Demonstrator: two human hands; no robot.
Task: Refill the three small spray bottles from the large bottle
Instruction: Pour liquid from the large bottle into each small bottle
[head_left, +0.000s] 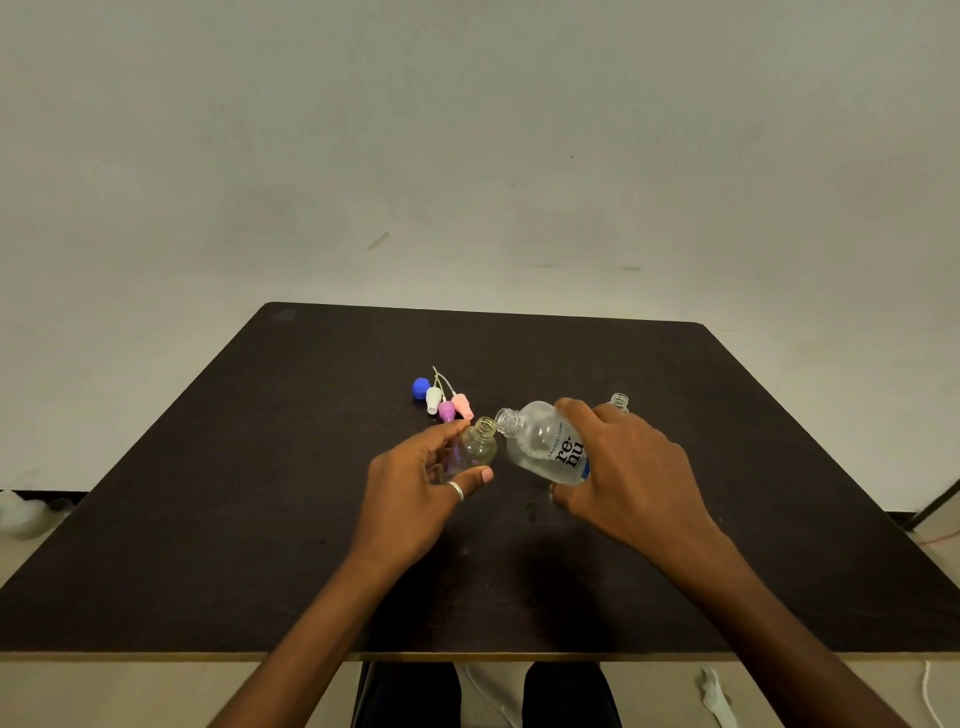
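Between the two hands: the large bottle and a small spray bottle meet neck to neck, their open mouths just beside each other over the tabletop.
Large bottle: clear, uncapped, with dark lettering on its label. It is tipped toward the left hand so its neck points at the small bottle's mouth. Clear liquid lies along its lower side; whether any is flowing cannot be told.
Right hand: wrapped over the large bottle's body from above, fingers on the far side and thumb under the near side, grasping it.
Small spray bottle: clear, uncapped, leaning a little toward the right hand. How full it is, and whether its base touches the tabletop, cannot be told.
Left hand: grasping the small spray bottle, forefinger along its far side and thumb across its near side. A ring sits on the thumb.
Beyond the right hand's knuckles: a second small bottle; only its open neck shows, upright.
Beyond the left hand's fingertips: three spray heads lie bunched together, white, purple and pink, thin tubes pointing away. A blue cap lies just beside the white one, on its outer side.
Under both forearms: the dark tabletop, with a pale wall behind its far edge.
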